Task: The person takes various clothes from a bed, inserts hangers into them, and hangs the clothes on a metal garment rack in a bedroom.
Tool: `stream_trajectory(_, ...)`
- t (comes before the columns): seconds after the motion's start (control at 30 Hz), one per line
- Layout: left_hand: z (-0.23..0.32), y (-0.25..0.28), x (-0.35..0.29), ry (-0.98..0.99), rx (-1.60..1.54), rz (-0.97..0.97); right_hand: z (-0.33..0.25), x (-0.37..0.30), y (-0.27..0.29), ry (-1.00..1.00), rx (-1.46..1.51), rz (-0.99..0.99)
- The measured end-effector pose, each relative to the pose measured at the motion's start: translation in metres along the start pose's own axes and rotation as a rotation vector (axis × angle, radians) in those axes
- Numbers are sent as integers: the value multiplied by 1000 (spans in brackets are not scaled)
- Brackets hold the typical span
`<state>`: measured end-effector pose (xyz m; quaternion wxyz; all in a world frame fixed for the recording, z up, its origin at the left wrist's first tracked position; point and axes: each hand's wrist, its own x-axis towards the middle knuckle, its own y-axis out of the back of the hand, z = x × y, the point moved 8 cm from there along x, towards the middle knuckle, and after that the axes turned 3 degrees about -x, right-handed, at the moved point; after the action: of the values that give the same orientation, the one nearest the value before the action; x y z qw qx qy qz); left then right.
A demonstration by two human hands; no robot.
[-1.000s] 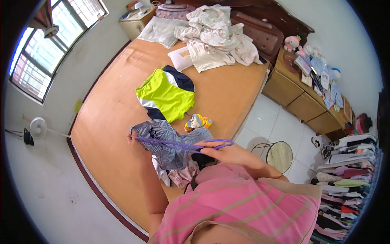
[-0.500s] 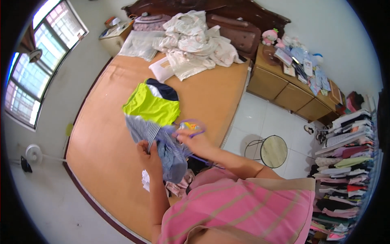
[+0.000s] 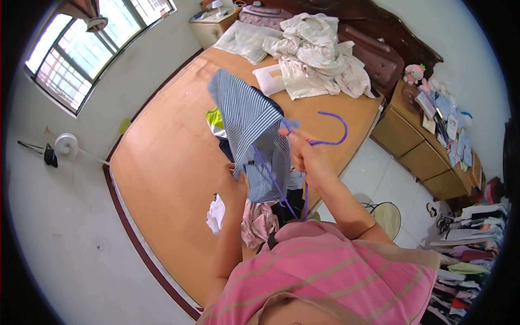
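Observation:
A blue-and-white striped garment (image 3: 246,116), perhaps a shirt, hangs spread over the bed in front of me. My left hand (image 3: 233,187) is closed on its lower left edge. My right hand (image 3: 306,154) grips a purple hanger (image 3: 346,130) just below the hook, which points off to the right. One thin arm of the hanger crosses the front of the striped cloth; another runs down toward my body. Partly hidden behind the garment lies a neon-yellow, white and navy piece of clothing (image 3: 215,120).
Pink patterned cloth (image 3: 257,222) and a white crumpled piece (image 3: 215,214) lie near me on the bed (image 3: 162,189). Rumpled bedding (image 3: 314,54) is heaped at the headboard. Right of the bed stand a low cabinet (image 3: 395,124), a round stool (image 3: 387,222) and a clothes rack (image 3: 466,265).
The striped garment has been raised and opened out, now covering much of the neon-yellow clothing. My right hand has lifted the hanger, and its hook now shows clearly. The head view has shifted.

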<state>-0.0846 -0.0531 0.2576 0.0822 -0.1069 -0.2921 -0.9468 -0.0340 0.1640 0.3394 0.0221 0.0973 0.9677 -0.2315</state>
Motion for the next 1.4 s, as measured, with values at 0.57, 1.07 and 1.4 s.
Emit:
stream_trajectory(0.57, -23, -32, -57, 79, -18, -171, -20, 59, 4, 267, 257, 214)
stream_trajectory(1.07, -14, -58, -86, 395, -499, -602, 37, 90, 42, 448, -216, 415)
stream_trajectory(1.4, -24, 42, -5, 35, -108, -66, 22, 60, 9, 120, -850, -217)
